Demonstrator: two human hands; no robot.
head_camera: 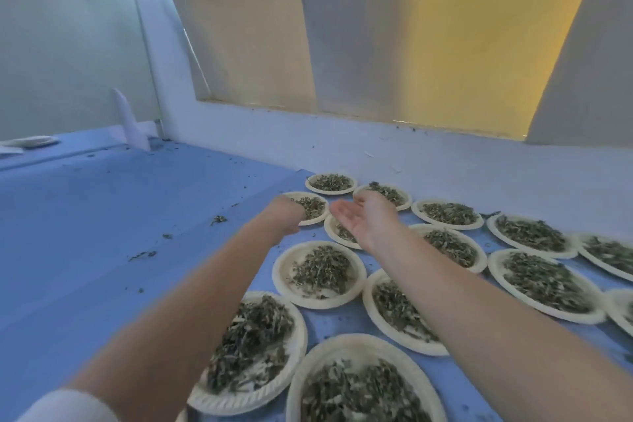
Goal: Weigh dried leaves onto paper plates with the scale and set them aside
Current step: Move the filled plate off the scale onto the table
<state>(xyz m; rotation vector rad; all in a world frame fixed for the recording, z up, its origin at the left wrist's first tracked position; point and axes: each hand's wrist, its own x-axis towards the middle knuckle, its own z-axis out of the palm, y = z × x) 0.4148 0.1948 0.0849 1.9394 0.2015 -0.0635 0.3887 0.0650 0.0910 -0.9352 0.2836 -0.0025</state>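
We see the dried leaves (322, 271) heaped on many white paper plates (548, 288) that lie close together, some overlapping, across the right part of the blue worktop (102, 216). Our left hand (286, 217) reaches over the near rim of a far plate (310, 207); its fingers are hidden, so we cannot tell whether they grip it. Our right hand (363, 216) hovers just beside it, palm up with fingers straight and loosely spread, holding nothing. Loose leaf crumbs (142, 254) dot the worktop to the left. A pale wall (376, 147) rises behind the plates.
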